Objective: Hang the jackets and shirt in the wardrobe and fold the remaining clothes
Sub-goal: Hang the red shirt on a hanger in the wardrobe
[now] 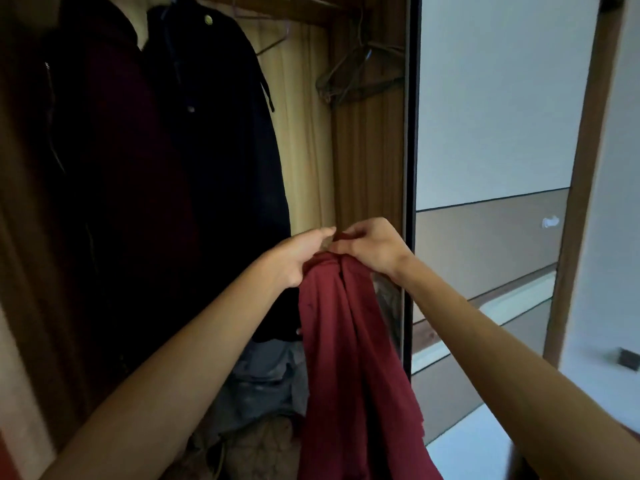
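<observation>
Two jackets (pixel 221 133) already hang at ten o'clock in the wardrobe (pixel 308 133). At centre, the left hand (pixel 298 254) and right hand (pixel 374 247) pinch the top of the red shirt (pixel 346 341). It is unhung, with hangers (pixel 360 74) at one o'clock, and folding likely remains.

Lighting: dim overall; brightest on the pale grey wall panel (pixel 502 98) at right. Shadow: open wooden wardrobe interior (pixel 308 133) darkens leftward; 2 dark hanging jackets (pixel 207 150) lose nearly all detail. Mid-tones: dark red cloth shirt (pixel 346 341) evenly lit. Sharpness: soft throughout; lower-right corner smeared. Distortion: wide-angle bowing of vertical edges.
</observation>
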The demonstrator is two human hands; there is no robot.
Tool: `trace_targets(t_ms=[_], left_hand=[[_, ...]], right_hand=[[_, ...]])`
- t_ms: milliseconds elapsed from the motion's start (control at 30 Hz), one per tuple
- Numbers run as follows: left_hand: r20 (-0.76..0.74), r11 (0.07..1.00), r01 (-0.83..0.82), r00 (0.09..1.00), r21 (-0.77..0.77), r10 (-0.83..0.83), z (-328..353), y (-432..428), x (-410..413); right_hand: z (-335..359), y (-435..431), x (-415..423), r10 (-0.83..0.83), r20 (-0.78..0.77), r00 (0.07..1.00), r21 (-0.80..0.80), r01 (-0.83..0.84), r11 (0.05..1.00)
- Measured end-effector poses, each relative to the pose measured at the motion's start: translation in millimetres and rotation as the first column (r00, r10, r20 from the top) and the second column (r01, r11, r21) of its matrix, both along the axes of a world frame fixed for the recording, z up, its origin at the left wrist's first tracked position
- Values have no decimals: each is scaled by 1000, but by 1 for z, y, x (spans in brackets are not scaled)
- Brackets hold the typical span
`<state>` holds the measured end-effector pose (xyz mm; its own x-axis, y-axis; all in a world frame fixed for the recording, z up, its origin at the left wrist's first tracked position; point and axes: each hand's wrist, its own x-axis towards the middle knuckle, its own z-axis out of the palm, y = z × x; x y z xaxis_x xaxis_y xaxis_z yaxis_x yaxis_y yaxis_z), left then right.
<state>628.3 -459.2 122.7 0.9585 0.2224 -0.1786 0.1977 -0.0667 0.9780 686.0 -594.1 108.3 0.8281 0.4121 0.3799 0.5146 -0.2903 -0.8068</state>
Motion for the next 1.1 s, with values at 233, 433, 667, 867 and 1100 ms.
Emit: trace_targets(t_ms=[233, 433, 667, 867, 1100], left_hand=[[132, 993, -114, 984, -38, 118, 49, 38, 12], [300, 953, -294, 905, -73, 302, 79, 84, 37], [481, 940, -272, 808, -204, 339, 147, 127, 71], [574, 945, -250, 751, -211, 327, 191, 151, 90], [597, 945, -224, 734, -240, 325, 206, 172, 107]], right_hand=[[42, 38, 12, 395, -56, 917, 69, -392, 918], [69, 69, 33, 434, 72, 898, 181, -439, 880], [129, 113, 91, 391, 0, 920, 497, -339, 798], [198, 154, 135, 315, 15, 949, 564, -268, 781], [283, 195, 155, 204, 146, 968, 691, -247, 679]])
